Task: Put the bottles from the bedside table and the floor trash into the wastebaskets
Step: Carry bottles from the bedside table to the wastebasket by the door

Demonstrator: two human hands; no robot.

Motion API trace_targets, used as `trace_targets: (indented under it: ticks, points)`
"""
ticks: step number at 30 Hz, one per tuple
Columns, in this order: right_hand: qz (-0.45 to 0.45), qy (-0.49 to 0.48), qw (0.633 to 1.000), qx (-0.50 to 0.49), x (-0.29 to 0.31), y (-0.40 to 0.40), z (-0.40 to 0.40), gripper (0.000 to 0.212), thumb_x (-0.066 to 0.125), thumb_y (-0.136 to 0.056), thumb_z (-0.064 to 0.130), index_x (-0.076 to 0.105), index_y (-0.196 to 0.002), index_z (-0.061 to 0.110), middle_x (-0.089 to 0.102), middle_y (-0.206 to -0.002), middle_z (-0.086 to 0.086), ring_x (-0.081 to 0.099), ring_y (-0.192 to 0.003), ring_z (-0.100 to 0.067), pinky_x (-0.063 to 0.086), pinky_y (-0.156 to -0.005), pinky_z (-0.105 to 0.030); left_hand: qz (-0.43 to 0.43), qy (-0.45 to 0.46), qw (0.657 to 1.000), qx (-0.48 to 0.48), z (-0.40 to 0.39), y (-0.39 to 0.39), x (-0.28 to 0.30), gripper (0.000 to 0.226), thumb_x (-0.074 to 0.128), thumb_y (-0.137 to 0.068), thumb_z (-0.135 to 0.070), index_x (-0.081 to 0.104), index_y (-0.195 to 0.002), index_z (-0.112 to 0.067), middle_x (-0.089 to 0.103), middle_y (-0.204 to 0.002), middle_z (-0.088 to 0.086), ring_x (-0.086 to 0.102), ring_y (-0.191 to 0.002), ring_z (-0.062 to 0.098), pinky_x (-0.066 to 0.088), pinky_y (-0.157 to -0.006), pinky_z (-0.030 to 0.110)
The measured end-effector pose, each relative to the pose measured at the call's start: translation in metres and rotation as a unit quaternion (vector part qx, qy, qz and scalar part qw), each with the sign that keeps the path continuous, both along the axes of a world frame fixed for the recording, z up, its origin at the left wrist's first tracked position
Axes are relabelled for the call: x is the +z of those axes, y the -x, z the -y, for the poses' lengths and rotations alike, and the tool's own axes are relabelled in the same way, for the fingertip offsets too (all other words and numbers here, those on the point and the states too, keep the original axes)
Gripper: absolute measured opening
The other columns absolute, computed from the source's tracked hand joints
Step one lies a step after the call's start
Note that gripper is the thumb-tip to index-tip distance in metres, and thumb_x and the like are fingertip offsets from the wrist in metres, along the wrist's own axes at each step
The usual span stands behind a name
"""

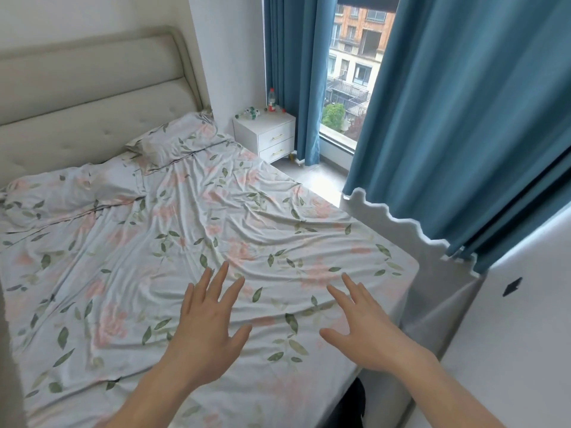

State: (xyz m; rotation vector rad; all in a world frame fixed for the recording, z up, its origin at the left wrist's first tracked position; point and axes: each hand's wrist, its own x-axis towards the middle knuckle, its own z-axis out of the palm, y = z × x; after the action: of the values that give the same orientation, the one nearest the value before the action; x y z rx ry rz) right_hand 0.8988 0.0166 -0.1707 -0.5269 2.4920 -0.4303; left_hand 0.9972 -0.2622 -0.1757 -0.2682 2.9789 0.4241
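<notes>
Reaching out over a bed (154, 242) spread with a floral sheet, a person holds both hands palm down with fingers straight and fanned wide, gripping nothing; the left hand (207, 325) and right hand (364, 329) hover side by side above the near end of the mattress. Across the room, the white two-drawer bedside desk (272, 134) stands in the corner between the padded headboard (92, 88) and the blue curtains (463, 118). On its top, a clear bottle with a red cap and red label (271, 100) stands upright near the back, while a bottle with a green label (248, 112) lies on its side near the left edge. Both bottles are well apart from the hands. A floral pillow (179, 140) lies at the head of the bed, just beside the desk.
</notes>
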Motion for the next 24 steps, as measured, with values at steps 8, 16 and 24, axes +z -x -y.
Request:
trace_targets:
  ticks: [8,16,24]
  points:
    - [0.026,-0.006,0.998,0.057,0.005,0.155,-0.081,0.085,0.05,-0.097,0.063,-0.002,-0.161,0.041,-0.028,-0.165,0.016,-0.02,-0.156,-0.018,0.005,-0.129,-0.044,0.016,-0.04,0.996,0.078,-0.101,0.143,-0.019,0.076,0.046,-0.098,-0.06,0.007,-0.161,-0.042,-0.026,-0.165,-0.016,-0.025,-0.154,0.015,-0.009,-0.127,0.043]
    - [0.021,0.008,0.998,0.065,0.015,0.274,-0.147,0.085,0.05,-0.096,0.064,0.0,-0.161,0.042,-0.025,-0.166,0.017,-0.019,-0.156,-0.017,0.007,-0.129,-0.046,-0.01,-0.049,0.994,0.097,-0.166,0.237,0.004,0.074,0.048,-0.098,-0.059,0.009,-0.158,-0.045,-0.022,-0.166,-0.017,-0.027,-0.152,0.011,-0.01,-0.127,0.041]
    - [0.039,0.068,0.995,0.06,0.023,0.306,-0.176,0.085,0.053,-0.093,0.066,0.004,-0.16,0.046,-0.024,-0.164,0.024,-0.014,-0.156,-0.009,0.012,-0.128,-0.041,-0.006,-0.045,0.995,0.085,-0.184,0.29,-0.002,0.071,0.052,-0.096,-0.06,0.02,-0.157,-0.043,-0.014,-0.168,-0.016,-0.018,-0.156,0.015,-0.005,-0.127,0.044]
